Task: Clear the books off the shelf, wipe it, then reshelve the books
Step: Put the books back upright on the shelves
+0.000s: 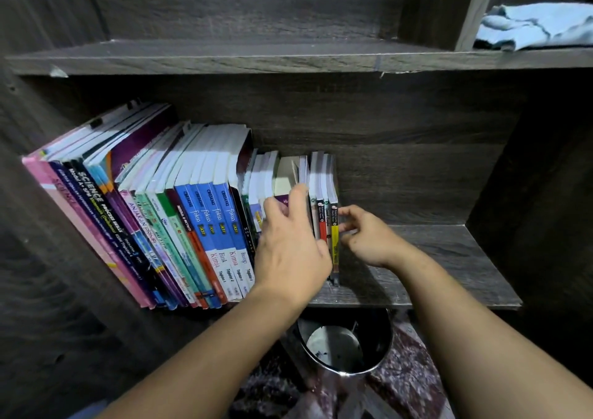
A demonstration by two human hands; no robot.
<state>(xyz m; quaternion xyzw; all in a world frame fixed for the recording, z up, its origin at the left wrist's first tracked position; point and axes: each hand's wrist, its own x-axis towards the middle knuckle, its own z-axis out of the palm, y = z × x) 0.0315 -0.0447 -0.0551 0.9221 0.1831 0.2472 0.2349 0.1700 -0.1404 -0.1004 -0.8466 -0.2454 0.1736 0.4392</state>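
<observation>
A row of books point(179, 219) stands on the dark wooden shelf point(433, 258), leaning left, filling its left and middle part. At the row's right end stand a few thin books point(324, 191) with red and yellow spines. My left hand point(288, 245) reaches into the small books beside them, fingers spread over their tops and spines. My right hand point(369, 235) touches the outer side of the yellow-spined book point(334, 239) with curled fingertips. A light blue cloth point(536, 27) lies crumpled on the upper shelf at the far right.
The upper shelf board point(224, 56) is bare on the left, with a vertical divider point(471, 8) before the cloth. Below the shelf stands a shiny metal bin point(346, 348) on a patterned rug point(407, 389). The shelf's right side wall point(529, 194) is close.
</observation>
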